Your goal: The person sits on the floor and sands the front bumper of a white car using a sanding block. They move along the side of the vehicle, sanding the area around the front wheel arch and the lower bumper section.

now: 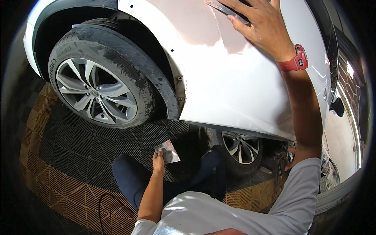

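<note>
My right hand [256, 19] is raised against the white car body panel [235, 90], its fingers closed over a flat grey spreader [226, 8] that lies along the surface. Under and beside it is a pinkish-beige patch of filler [192, 23] with a raised line running through it. A red watch [296, 58] sits on that wrist. Down over my lap, my left hand [158, 161] pinches a thin, pale square plate [170, 152] with grey and reddish smears on it. The plate is apart from the car. The spreader's upper end runs out of view.
At the left, a wheel [94, 94] stands in its arch, with a loose dark trim strip [129, 51] curving over the tyre. Another wheel [241, 149] shows under the car. Black and tan floor tiles [78, 156] carry a dark cable [100, 211]. Part of another person's hand [289, 165] seems visible beyond my right arm.
</note>
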Available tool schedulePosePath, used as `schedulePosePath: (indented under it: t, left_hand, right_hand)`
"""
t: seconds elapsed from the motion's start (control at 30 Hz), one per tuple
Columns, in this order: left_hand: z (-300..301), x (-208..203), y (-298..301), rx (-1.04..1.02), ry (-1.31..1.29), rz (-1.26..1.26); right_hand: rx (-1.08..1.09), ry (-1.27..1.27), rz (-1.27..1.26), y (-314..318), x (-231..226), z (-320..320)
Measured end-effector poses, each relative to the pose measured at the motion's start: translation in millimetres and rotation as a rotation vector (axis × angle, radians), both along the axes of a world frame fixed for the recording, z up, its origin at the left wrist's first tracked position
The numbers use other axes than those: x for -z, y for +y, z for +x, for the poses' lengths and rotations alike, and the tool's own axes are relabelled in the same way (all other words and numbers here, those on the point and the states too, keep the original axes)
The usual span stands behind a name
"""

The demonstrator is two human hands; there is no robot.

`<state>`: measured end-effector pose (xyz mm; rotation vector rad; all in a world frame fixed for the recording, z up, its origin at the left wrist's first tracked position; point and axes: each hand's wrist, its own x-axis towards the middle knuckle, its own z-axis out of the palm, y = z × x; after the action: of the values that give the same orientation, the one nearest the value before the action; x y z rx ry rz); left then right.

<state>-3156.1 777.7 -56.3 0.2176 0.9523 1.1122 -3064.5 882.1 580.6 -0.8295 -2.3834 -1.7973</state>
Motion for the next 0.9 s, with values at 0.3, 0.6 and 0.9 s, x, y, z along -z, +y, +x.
schedulePosePath:
  t: [0.3, 0.6, 0.9]
  left_hand:
    - [4, 7, 1, 0.011, 0.042, 0.011]
    - [4, 7, -2, 0.013, 0.042, 0.050]
    - [3, -16, -5, 0.027, 0.073, 0.015]
  right_hand:
    - [0.002, 0.002, -0.003, 3, 4, 12]
    - [0.029, 0.054, -0.037, 2, 42, 51]
    - [0.011, 0.141, -0.009, 15, 94, 103]
